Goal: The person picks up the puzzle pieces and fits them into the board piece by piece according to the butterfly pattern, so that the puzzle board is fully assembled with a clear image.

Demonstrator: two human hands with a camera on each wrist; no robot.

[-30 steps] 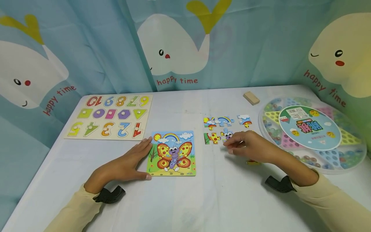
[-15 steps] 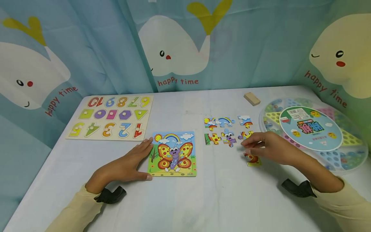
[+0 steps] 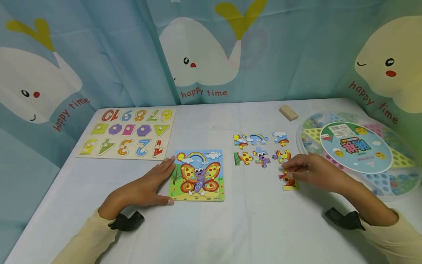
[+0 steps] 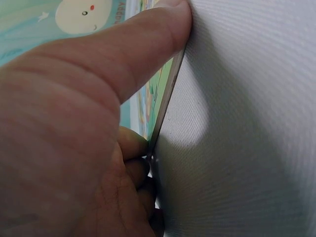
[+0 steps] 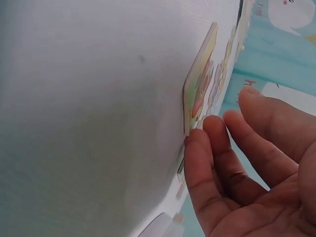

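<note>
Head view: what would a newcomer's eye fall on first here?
Probably the bright, square butterfly-printed board near the middle of the white-covered table, with small, colourful jigsaw pieces lying to its right. Behind the table, a pale-blue fabric backdrop shows big white whales. At the table's far right, a large, round, clear-looking game board with a blue oval label also stands out.

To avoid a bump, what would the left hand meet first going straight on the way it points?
Likely the butterfly board: the left hand sits right at its left edge, though exact contact is hard to judge.
</note>
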